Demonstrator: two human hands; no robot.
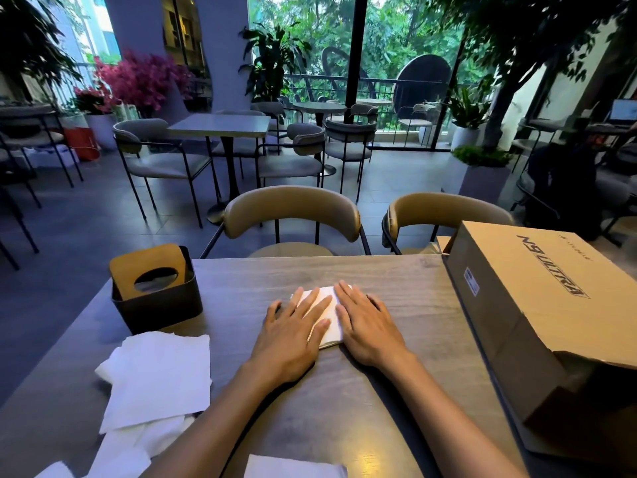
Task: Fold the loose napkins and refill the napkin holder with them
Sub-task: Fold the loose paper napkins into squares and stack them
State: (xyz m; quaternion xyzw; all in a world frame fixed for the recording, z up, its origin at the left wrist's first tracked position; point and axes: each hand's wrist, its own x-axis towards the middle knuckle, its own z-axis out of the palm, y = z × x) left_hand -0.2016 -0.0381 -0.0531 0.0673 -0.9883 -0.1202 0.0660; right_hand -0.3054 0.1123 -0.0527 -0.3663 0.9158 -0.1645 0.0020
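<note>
Head view: both hands lie flat, fingers straight, left hand [293,334] and right hand [367,326] pressing a folded napkin [327,320] onto the table [396,281] mid-table, so likely the creasing step. Next probably means lifting it into the napkin holder [157,288] at far left; loose napkins [158,374] wait near left.

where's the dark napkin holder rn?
Head view: the dark napkin holder with a wooden lid stands at the table's far-left corner, behind the loose white napkins, left of both hands.

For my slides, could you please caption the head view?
Both hands, left hand and right hand, press a folded napkin flat beside the napkin holder.
</note>
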